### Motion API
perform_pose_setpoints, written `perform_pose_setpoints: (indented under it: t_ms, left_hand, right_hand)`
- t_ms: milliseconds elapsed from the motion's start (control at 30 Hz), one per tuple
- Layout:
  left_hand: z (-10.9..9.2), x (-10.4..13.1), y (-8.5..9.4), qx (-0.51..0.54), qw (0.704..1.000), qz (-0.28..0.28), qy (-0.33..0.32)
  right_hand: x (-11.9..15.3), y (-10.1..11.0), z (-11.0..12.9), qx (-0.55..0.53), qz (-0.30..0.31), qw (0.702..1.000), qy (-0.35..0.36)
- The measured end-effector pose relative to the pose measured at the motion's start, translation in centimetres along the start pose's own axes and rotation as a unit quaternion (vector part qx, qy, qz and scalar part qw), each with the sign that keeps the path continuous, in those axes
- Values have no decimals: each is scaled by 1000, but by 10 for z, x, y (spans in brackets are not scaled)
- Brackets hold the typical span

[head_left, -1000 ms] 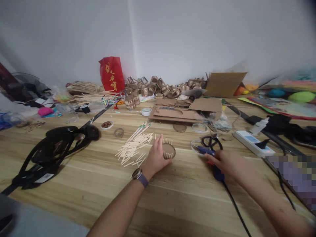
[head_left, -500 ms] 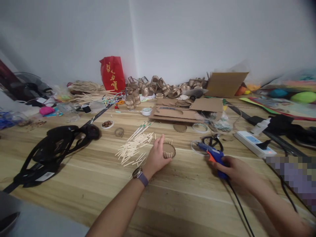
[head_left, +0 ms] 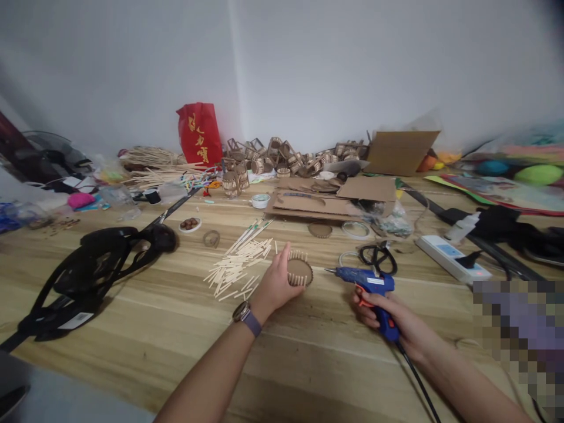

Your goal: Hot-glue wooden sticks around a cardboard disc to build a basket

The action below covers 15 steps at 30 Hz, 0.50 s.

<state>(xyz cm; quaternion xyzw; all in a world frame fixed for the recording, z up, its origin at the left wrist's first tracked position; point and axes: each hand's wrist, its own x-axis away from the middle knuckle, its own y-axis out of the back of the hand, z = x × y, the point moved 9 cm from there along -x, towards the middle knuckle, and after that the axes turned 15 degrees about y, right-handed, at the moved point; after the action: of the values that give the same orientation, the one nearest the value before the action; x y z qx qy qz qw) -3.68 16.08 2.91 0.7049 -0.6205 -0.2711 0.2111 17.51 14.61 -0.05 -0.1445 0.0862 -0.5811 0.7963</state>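
My left hand [head_left: 277, 282] is curved around the left side of a round cardboard base [head_left: 301, 271] that has short wooden sticks standing along part of its rim. Thumb and fingers rest at its edge, on the table. In my right hand [head_left: 388, 314] is a blue hot glue gun [head_left: 368, 279], gripped by its handle with a finger at the orange trigger. Its nozzle points left toward the cardboard base, a short gap away. Left of my left hand lies a loose pile of cut wooden sticks [head_left: 238, 261].
Behind stand cardboard sheets [head_left: 312, 205], many small stick baskets [head_left: 282, 155] and a red bag [head_left: 200, 135]. A black strapped headset [head_left: 97, 270] lies left. To the right are a white power strip [head_left: 453, 258], a black cable coil [head_left: 378, 257] and a small bottle [head_left: 463, 226].
My right hand has brought the glue gun left and slightly nearer, turning its nozzle toward the cardboard base. My left hand has stayed at the base.
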Motion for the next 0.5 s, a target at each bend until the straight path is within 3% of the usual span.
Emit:
perform_pose_setpoints:
  t_ms: [233,500]
  left_hand:
    - [6,-2,5,10,1000,25,11]
    - [-5,1,0,-52,998,-43,11]
  right_hand:
    - [1,8,-4,205,19,978,17]
    - [3,1,2,241,18,970,25]
